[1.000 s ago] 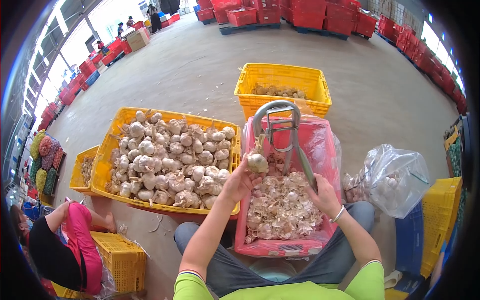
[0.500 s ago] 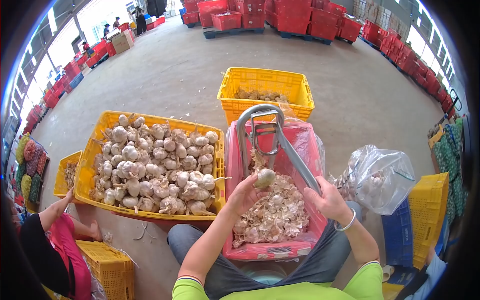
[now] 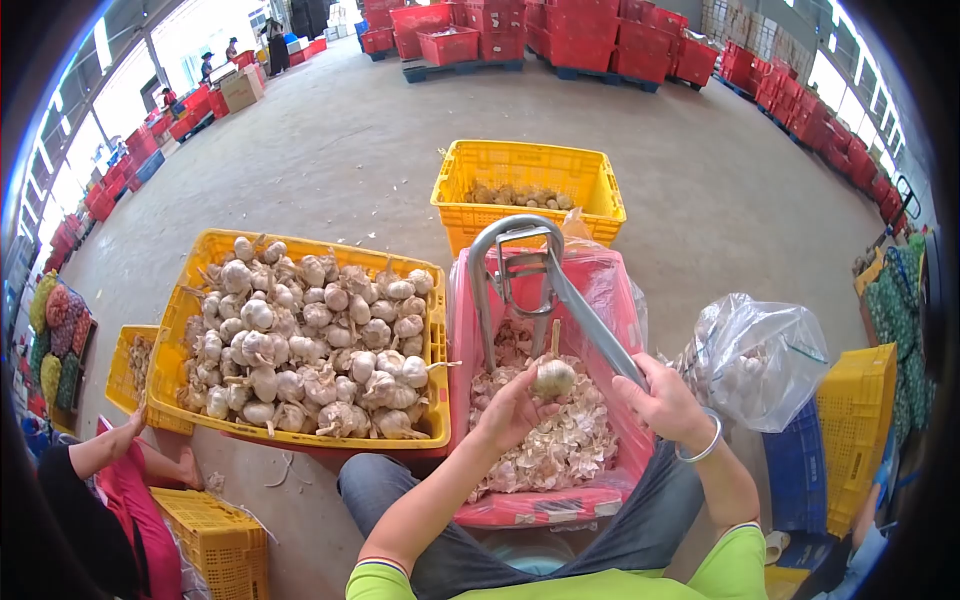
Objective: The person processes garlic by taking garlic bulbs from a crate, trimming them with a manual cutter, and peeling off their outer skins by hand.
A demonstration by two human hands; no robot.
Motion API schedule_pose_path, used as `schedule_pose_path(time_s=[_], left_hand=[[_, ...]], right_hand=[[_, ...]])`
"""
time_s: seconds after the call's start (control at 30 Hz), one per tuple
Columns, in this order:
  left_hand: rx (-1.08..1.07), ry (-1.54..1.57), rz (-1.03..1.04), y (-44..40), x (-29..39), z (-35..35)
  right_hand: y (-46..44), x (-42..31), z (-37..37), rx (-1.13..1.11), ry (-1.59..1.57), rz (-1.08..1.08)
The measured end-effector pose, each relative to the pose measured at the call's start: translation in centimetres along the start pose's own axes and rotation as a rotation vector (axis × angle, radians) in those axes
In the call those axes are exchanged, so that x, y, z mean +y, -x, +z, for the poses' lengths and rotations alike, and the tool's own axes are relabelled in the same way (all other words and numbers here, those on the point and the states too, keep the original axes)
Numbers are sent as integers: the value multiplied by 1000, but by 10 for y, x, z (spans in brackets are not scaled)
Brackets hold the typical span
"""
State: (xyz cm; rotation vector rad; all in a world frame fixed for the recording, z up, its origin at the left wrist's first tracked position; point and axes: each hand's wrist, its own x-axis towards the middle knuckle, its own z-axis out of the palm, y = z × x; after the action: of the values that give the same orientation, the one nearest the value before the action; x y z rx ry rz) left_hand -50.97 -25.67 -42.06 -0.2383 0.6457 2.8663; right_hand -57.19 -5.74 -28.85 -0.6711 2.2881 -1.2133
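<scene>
My left hand holds a garlic bulb in its fingers, its dry stem pointing up. My right hand is wrapped round the grey metal handle of a lever cutter, whose frame stands over a red crate lined with clear plastic. Under the bulb, the crate holds a heap of papery skins and trimmings. To the left, a large yellow crate is piled with whole garlic bulbs with stems.
Beyond the cutter stands a yellow crate with some bulbs. A clear plastic bag of garlic lies to the right, near blue and yellow crates. At left sits another person, one hand at the big crate's edge. Red bins line the back.
My left hand has moved down and to the right with the garlic bulb, away from the cutter's frame, and turned the stem upward. My right hand stays on the handle.
</scene>
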Motion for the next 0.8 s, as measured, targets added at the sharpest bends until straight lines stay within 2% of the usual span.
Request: schedule_pose_path(time_s=[0.27,0.67,0.8], left_hand=[[-77,78,164,-5,22,3],[-86,-76,258,-19,30,-7],[-28,-156,311,-22,31,-11]], right_hand=[[0,12,8,60,104,-123],[-22,64,46,201,128,-220],[-33,80,56,235,121,-253]])
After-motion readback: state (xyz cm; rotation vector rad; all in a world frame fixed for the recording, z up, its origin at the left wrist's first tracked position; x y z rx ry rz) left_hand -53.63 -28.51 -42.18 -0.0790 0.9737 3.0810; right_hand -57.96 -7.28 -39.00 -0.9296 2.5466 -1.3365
